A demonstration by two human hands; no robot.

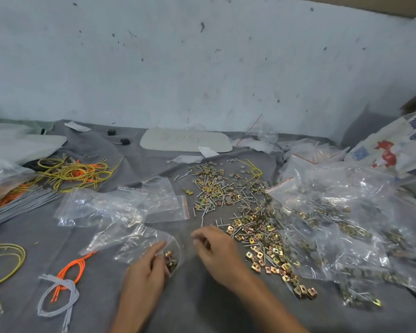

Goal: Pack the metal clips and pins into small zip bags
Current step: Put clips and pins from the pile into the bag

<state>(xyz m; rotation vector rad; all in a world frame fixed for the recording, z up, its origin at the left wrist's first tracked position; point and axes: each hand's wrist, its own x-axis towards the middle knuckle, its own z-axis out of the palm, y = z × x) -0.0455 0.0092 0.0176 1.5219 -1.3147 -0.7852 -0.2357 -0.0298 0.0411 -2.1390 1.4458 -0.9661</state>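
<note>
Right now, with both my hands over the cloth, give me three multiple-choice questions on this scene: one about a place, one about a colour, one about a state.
1. Where does the loose pile of clips and pins lie?
A. inside a cardboard box
B. right of and beyond the right hand
C. on the floor

2. What colour is the cord crossing the grey cord?
A. orange
B. blue
C. black

3. The small zip bag held by the left hand is:
A. sealed and empty
B. stuffed full
C. holding a few clips

Answers:
1. B, because the pile spreads over the cloth rightward from that hand.
2. A, because a bright orange loop runs through the grey one.
3. C, because a small cluster of clips shows inside the bag by the fingers.
</note>
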